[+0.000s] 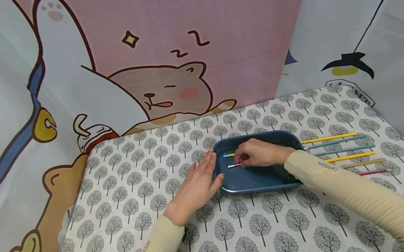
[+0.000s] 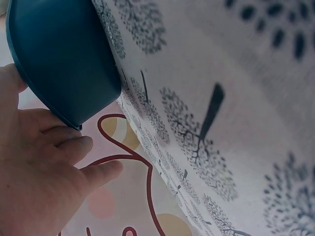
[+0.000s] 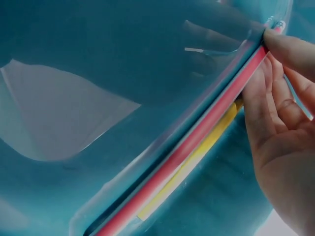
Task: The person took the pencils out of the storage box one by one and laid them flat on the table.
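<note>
A dark blue rectangular tray (image 1: 255, 178) stands on the cloth-covered table. Fingers spread and mostly straight, my left hand (image 1: 198, 182) rests against the tray's left end; in the left wrist view the hand (image 2: 47, 167) touches the rim of the tray (image 2: 64, 59). Inside the tray, my right hand (image 1: 261, 152) pinches a red pencil (image 3: 184, 150) between thumb and fingers, near its pale-tipped end. Lying beside it in the tray is a yellow pencil (image 1: 230, 155) with a blue end, partly covered by the right hand.
To the right of the tray several pencils lie roughly parallel on the cloth, among them a yellow pencil (image 1: 334, 137), a teal pencil (image 1: 350, 150) and a red pencil (image 1: 374, 172). My right forearm crosses over some of them. Printed curtains (image 1: 250, 30) hang behind the table.
</note>
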Action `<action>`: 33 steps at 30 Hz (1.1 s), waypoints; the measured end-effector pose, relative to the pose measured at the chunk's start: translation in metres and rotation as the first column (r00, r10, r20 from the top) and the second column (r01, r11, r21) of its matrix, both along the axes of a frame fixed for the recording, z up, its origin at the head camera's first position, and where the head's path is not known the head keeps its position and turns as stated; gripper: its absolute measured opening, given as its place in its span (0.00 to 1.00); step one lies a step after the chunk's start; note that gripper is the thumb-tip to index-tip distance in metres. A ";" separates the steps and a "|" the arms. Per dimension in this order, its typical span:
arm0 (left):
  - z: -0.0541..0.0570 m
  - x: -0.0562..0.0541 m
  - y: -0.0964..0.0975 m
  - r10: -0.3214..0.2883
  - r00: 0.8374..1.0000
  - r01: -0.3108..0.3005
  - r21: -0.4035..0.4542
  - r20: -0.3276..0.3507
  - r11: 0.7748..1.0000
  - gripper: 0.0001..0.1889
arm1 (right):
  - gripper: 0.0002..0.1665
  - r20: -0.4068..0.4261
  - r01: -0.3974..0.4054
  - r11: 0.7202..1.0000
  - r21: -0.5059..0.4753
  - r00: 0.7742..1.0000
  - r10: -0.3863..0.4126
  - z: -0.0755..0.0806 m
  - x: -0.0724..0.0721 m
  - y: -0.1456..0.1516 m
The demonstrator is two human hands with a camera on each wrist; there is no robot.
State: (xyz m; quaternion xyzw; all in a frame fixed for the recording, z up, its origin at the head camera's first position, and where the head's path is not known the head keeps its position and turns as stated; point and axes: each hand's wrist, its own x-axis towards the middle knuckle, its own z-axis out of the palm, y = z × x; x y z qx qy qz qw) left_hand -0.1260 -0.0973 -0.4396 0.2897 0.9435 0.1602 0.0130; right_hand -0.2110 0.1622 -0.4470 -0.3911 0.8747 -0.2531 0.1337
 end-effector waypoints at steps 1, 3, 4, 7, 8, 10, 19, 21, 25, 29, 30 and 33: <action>0.000 0.000 0.000 0.000 1.000 0.000 0.000 0.001 1.000 0.37 | 0.08 -0.001 -0.004 1.000 -0.003 1.000 0.004 0.000 0.000 0.000; 0.000 0.000 0.000 0.000 1.000 0.000 0.001 0.003 1.000 0.37 | 0.07 -0.004 -0.012 1.000 -0.009 1.000 0.012 0.001 0.001 0.001; 0.000 0.000 0.000 0.000 1.000 0.000 0.001 0.004 1.000 0.37 | 0.07 -0.005 -0.016 1.000 -0.013 1.000 0.016 0.002 0.001 0.002; 0.000 0.000 0.001 -0.002 1.000 0.002 0.005 0.002 1.000 0.37 | 0.07 -0.011 -0.019 0.999 -0.028 1.000 0.018 0.003 0.002 0.003; 0.000 0.000 0.001 -0.003 1.000 0.003 0.006 -0.001 1.000 0.37 | 0.07 -0.014 -0.017 0.999 -0.034 1.000 0.016 0.004 0.003 0.003; 0.000 0.000 0.001 -0.006 1.000 0.006 0.007 -0.005 1.000 0.36 | 0.07 -0.017 -0.009 0.999 -0.045 1.000 0.008 0.005 0.004 0.004; 0.000 0.001 0.001 -0.004 1.000 0.004 0.002 -0.002 1.000 0.37 | 0.07 -0.008 0.015 0.997 -0.075 1.000 -0.016 0.008 0.006 0.004; 0.001 0.001 0.001 -0.003 1.000 0.003 0.003 -0.001 1.000 0.37 | 0.07 -0.008 0.015 0.997 -0.079 1.000 -0.016 0.009 0.006 0.003; 0.000 0.001 0.001 -0.004 1.000 0.004 0.006 -0.002 1.000 0.36 | 0.08 0.000 0.021 0.996 -0.082 1.000 -0.021 0.014 0.006 0.004; 0.001 0.000 0.000 -0.007 1.000 0.007 0.006 -0.011 1.000 0.36 | 0.08 0.022 0.050 0.995 -0.087 0.999 -0.049 0.023 0.006 0.005; 0.001 0.000 0.000 -0.007 1.000 0.007 0.006 -0.013 1.000 0.36 | 0.08 0.021 0.056 0.994 -0.091 0.998 -0.054 0.026 0.007 0.005; 0.002 0.000 0.000 -0.008 1.000 0.008 0.000 -0.015 1.000 0.37 | 0.08 0.009 0.071 0.992 -0.102 0.997 -0.071 0.034 0.008 0.006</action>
